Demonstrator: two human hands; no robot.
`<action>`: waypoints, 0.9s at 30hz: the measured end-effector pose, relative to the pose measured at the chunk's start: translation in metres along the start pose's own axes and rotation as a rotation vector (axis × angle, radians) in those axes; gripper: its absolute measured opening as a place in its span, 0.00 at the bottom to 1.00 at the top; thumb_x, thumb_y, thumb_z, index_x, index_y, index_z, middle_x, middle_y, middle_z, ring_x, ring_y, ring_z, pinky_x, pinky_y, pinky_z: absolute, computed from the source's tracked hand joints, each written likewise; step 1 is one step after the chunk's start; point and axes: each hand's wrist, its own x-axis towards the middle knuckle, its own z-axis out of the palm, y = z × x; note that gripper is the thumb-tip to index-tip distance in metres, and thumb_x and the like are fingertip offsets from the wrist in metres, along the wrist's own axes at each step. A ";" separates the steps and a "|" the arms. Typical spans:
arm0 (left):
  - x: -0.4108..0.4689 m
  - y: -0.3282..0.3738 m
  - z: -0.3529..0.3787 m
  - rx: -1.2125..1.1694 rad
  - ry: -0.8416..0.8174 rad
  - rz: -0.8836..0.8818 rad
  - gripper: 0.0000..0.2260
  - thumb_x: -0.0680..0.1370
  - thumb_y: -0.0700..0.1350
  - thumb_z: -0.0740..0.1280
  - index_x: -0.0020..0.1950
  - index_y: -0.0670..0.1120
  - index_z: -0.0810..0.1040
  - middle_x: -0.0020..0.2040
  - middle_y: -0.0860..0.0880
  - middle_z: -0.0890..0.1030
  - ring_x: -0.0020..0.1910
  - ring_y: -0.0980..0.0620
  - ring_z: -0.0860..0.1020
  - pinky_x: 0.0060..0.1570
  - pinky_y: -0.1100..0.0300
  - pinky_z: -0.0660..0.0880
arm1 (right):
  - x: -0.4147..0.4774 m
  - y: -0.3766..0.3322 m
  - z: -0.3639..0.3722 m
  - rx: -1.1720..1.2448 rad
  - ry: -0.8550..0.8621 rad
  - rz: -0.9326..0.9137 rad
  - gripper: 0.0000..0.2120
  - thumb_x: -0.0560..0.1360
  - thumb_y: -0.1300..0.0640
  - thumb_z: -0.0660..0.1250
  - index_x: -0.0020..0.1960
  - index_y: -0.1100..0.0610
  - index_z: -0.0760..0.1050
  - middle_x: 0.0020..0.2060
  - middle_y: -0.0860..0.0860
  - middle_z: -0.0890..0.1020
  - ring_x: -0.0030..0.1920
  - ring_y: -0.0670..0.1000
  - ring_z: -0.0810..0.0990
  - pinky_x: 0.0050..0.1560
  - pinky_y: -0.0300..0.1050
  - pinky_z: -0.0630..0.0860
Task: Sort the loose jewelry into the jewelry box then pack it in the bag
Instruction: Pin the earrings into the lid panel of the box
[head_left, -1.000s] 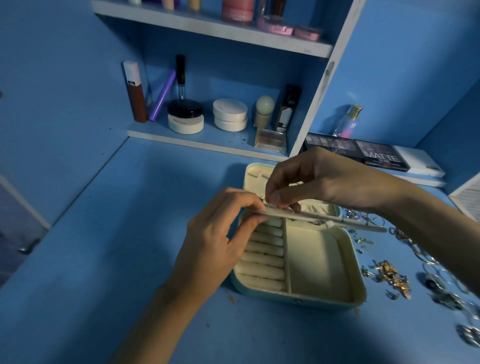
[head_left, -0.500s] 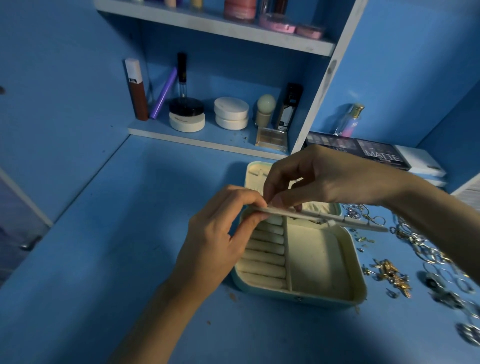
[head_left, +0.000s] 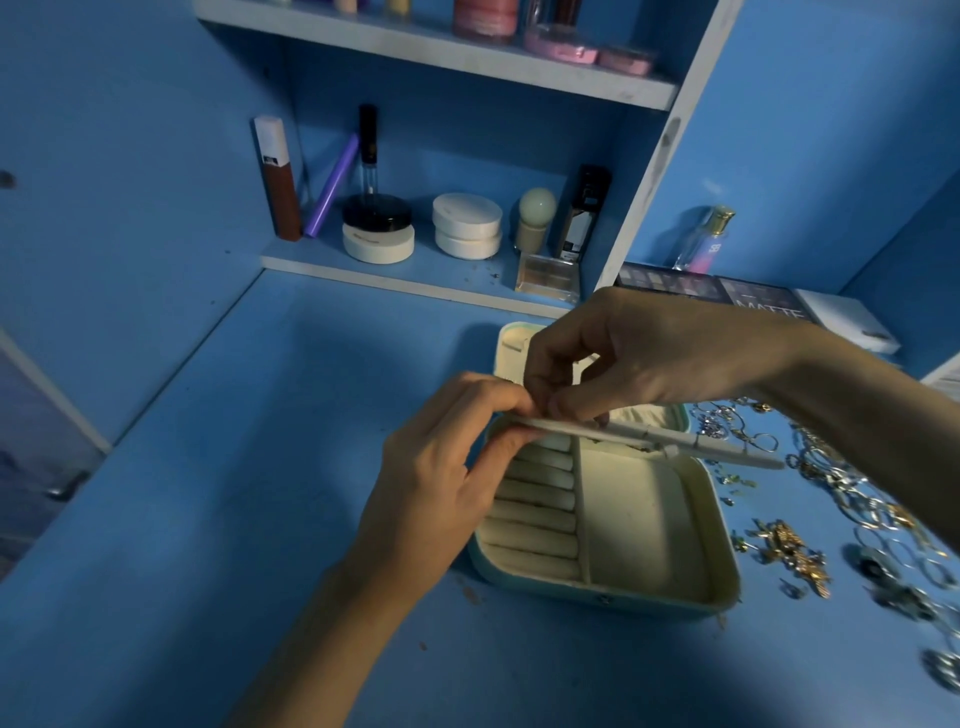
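An open teal jewelry box (head_left: 613, 597) with a cream lining sits on the blue desk; ring rolls fill its left half and a bare compartment its right. A thin cream panel (head_left: 727, 448) lies raised across the box near the hinge. My left hand (head_left: 441, 483) pinches the panel's left end. My right hand (head_left: 628, 358) reaches in from the right and pinches something small at that same end; what it is I cannot make out. Loose jewelry (head_left: 789, 551), gold and silver pieces, is scattered on the desk right of the box.
A shelf unit (head_left: 415, 275) behind the box holds compacts, tubes and bottles. Dark makeup palettes (head_left: 727, 296), a white box and a small perfume bottle (head_left: 704, 241) stand at the back right. Blue walls close in the desk on the left and right.
Both hands stay at the left end of the panel; the fingers shifted only slightly. The view has tilted a little.
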 end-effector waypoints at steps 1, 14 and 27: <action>0.000 0.000 0.000 0.000 -0.002 -0.002 0.06 0.75 0.42 0.68 0.49 0.46 0.73 0.42 0.48 0.80 0.44 0.56 0.78 0.43 0.61 0.76 | 0.000 0.000 0.000 -0.006 -0.003 0.004 0.03 0.72 0.63 0.68 0.40 0.57 0.80 0.34 0.55 0.80 0.33 0.48 0.76 0.36 0.39 0.74; 0.002 0.000 0.002 -0.029 0.018 -0.011 0.06 0.76 0.42 0.68 0.50 0.42 0.75 0.44 0.46 0.81 0.46 0.53 0.80 0.45 0.60 0.78 | -0.033 0.010 0.003 -0.100 0.198 -0.020 0.13 0.64 0.42 0.73 0.44 0.47 0.76 0.42 0.46 0.80 0.42 0.43 0.78 0.42 0.39 0.74; 0.006 -0.002 0.002 -0.012 -0.098 -0.098 0.08 0.74 0.41 0.69 0.52 0.44 0.75 0.48 0.50 0.80 0.49 0.56 0.79 0.51 0.67 0.75 | -0.038 0.017 0.011 -0.418 0.384 -0.148 0.07 0.67 0.46 0.69 0.43 0.45 0.74 0.41 0.42 0.77 0.43 0.39 0.74 0.41 0.33 0.71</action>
